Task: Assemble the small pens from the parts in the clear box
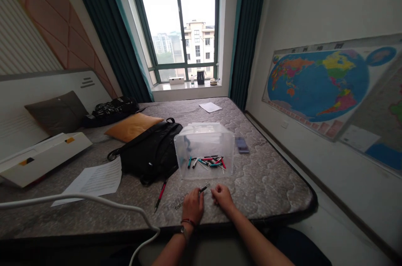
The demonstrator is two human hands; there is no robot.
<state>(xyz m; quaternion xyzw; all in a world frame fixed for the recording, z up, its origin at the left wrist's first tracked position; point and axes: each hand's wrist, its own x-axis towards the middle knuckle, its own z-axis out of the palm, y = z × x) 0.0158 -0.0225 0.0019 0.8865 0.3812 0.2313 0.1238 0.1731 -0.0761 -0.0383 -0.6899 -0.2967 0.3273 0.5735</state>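
My left hand point(192, 207) is closed around a dark pen point(204, 188), whose pale, clear-looking end sticks out past the fingers towards the right. Just across from that end, my right hand point(222, 197) is closed in a pinch; whether something small is between its fingertips is too small to tell. Behind both hands a clear plastic box point(205, 138) lies with its open side towards me. Several pens point(213, 161) in red, teal, black and white are heaped inside it. Left of my hands, a red and black pen point(161, 195) rests on the mattress.
A black backpack point(150, 153) touches the box's left side. Small flat bluish cases point(241, 145) lie right of the box. On the mattress point(270, 186) are a printed sheet point(94, 178) and an orange cushion point(135, 126). A white cable point(103, 200) crosses the lower left.
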